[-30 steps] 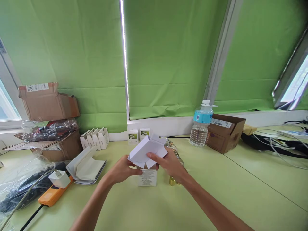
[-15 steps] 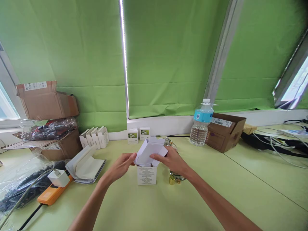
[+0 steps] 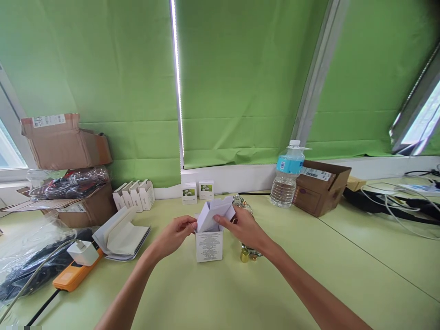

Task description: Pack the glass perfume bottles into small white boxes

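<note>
Since the earlier frame: the carton's top flaps have drawn in closer together, and the carton now stands on the table instead of being held up.

White carton [image 3: 209, 246]: upright on the table, near the middle of the view, with printed text on its near face. Its white flaps [image 3: 213, 214] rise from the open top, partly folded inward.

Handling: probably thin, light card, stiff in the walls but easily creased at the flaps. The firmest hold looks to be on the side walls, not the flaps.

Left hand [image 3: 175, 236]: narrow, fingers bunched at the left of the flaps. Whether it pinches them, I cannot tell.

Right hand [image 3: 240, 228]: fingers stretched left across the flaps, touching them. Whether it grips, I cannot tell.

Beside the right hand: a gold cap [image 3: 244, 255] stands on the table, and a shiny gold-trimmed object [image 3: 241, 200] lies partly hidden to the far side.

Far edge: 2 small white cartons [image 3: 189, 193] and a row of 4 white cartons [image 3: 134, 197] stand left of centre, with a water bottle [image 3: 287, 176] and a brown cardboard box [image 3: 321, 189] to the right.

Left: an open booklet [image 3: 122, 233], a white charger [image 3: 82, 253], and an orange power strip [image 3: 74, 277].
</note>
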{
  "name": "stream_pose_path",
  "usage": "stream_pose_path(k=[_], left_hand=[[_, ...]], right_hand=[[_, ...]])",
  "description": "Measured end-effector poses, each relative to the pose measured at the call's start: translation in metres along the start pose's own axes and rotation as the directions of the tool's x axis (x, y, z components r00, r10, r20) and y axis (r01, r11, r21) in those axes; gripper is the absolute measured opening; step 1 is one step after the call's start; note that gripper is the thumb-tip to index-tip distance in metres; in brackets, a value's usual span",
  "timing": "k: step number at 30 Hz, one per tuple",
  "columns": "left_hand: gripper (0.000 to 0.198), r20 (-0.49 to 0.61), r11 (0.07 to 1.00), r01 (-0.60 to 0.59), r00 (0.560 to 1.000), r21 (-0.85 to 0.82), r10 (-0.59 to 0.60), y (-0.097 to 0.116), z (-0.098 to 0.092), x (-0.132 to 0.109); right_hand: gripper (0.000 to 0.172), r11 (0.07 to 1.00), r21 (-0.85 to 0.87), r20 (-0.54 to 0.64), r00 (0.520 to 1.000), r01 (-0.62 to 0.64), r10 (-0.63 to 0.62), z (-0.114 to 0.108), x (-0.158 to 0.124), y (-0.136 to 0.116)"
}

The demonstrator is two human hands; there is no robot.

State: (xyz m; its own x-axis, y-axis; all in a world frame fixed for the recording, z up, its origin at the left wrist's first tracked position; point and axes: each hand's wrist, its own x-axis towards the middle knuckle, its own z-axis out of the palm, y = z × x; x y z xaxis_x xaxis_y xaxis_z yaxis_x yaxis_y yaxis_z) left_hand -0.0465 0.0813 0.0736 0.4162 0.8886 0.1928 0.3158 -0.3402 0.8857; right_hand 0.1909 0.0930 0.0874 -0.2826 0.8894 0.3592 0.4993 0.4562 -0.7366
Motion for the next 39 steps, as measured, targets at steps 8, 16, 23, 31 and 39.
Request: stream_pose_path(k=[8, 16, 23, 31, 39], left_hand=[[0.024, -0.065, 0.998, 0.000, 0.998, 0.069, 0.005, 0.001, 0.003, -0.001], [0.032, -0.108, 0.983, 0.019, 0.994, 0.182, 0.001, 0.012, 0.004, -0.005], [0.044, -0.153, 0.967, -0.002, 0.987, 0.254, 0.043, 0.028, 0.005, -0.007], [0.048, -0.198, 0.972, 0.078, 0.980, 0.221, -0.033, 0.028, 0.003, -0.007], [0.046, -0.216, 0.975, 0.056, 0.976, 0.214, -0.009, 0.027, 0.004, -0.007]], right_hand=[[0.034, 0.998, -0.058, -0.004, 0.999, 0.035, -0.035, 0.002, -0.004, -0.007], [0.025, 0.997, -0.066, -0.054, 0.997, 0.046, -0.049, 0.003, -0.005, -0.013], [0.039, 1.000, -0.013, -0.047, 0.999, 0.023, -0.024, 0.003, -0.006, -0.013], [0.044, 1.000, 0.022, -0.129, 0.992, 0.021, -0.018, -0.005, -0.008, -0.020], [0.035, 0.996, -0.057, -0.150, 0.986, 0.066, -0.074, -0.005, -0.007, -0.020]])
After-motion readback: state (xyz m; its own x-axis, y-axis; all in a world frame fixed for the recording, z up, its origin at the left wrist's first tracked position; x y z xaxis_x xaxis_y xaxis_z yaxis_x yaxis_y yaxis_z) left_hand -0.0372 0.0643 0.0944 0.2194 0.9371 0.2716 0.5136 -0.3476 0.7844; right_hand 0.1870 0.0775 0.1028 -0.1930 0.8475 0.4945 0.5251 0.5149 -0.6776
